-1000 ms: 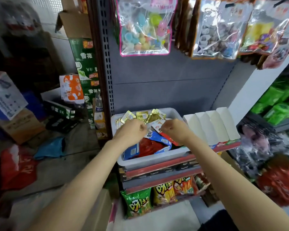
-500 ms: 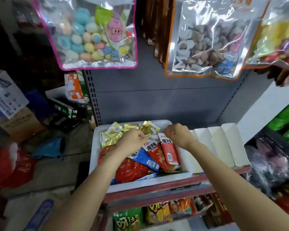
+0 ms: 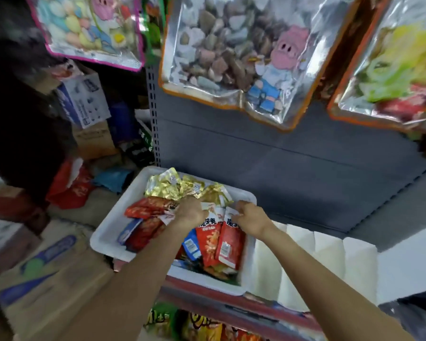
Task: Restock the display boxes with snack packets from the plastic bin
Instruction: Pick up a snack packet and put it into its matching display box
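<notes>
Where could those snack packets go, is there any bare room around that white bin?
The white display boxes right of the plastic bin look bare inside. The bin's near-left corner shows some bare floor beside the blue packet. Its middle is crowded with red packets, gold packets and both hands.

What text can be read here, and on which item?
"魔芋爽", partly hidden by the hands: red packets in the white bin.
Barcode labels on those packets: too small.
Print on the cardboard boxes, hanging bags and lower-shelf snacks: blurred.
</notes>
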`<state>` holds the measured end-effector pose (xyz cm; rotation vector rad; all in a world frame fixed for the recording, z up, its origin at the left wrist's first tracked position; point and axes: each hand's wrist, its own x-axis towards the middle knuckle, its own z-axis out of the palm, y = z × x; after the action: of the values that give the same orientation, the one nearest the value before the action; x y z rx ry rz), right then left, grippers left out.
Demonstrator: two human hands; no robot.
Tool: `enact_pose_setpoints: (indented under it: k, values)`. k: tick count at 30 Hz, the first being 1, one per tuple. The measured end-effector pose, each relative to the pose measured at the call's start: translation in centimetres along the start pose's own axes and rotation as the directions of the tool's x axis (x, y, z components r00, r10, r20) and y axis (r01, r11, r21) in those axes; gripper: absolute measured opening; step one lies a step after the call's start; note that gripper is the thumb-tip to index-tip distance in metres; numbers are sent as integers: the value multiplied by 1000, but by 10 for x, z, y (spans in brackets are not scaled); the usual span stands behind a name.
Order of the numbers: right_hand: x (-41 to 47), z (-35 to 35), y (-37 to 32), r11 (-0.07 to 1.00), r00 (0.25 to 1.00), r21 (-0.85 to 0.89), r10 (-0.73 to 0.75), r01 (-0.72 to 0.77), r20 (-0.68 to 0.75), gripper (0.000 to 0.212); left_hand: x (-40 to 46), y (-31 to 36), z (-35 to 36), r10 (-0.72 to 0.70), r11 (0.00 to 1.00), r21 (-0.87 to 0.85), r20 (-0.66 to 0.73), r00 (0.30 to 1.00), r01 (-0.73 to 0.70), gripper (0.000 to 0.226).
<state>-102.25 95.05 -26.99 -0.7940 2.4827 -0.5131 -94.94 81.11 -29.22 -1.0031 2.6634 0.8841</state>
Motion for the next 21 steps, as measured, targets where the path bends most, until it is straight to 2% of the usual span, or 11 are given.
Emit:
enact_pose_setpoints:
  k: [4,9,12,14,17,18,19,21]
  values:
    - [11,16,0,1000,997,-17,-25,26,76,38,11,-3,13,-38,997,68,-94,995,44,39]
    - [17,31,7,992,993,-82,-91,97,70,49,15,-6,28,-96,992,-90,-67,993,89,38]
    - [22,40,15,979,990,-149,-134,139,47,54,18,-6,35,-88,991,-107,-68,994,80,32]
    - [23,48,22,967,986,-191,-167,169,28,54,21,-5,40,-73,986,-157,-106,992,56,29]
    - [18,56,29,960,976,-188,-217,209,-22,50,20,-7,41,-55,902,-432,-134,989,-8,17]
    - [15,58,30,958,970,-174,-239,228,-42,48,16,-9,40,-48,861,-506,-176,983,-48,7]
    - [12,59,30,956,963,-155,-261,248,-64,47,12,-11,37,-45,826,-556,-229,972,-93,8]
    - [5,64,33,950,942,-76,-309,302,-129,45,2,-17,32,-26,806,-548,-408,912,-222,6]
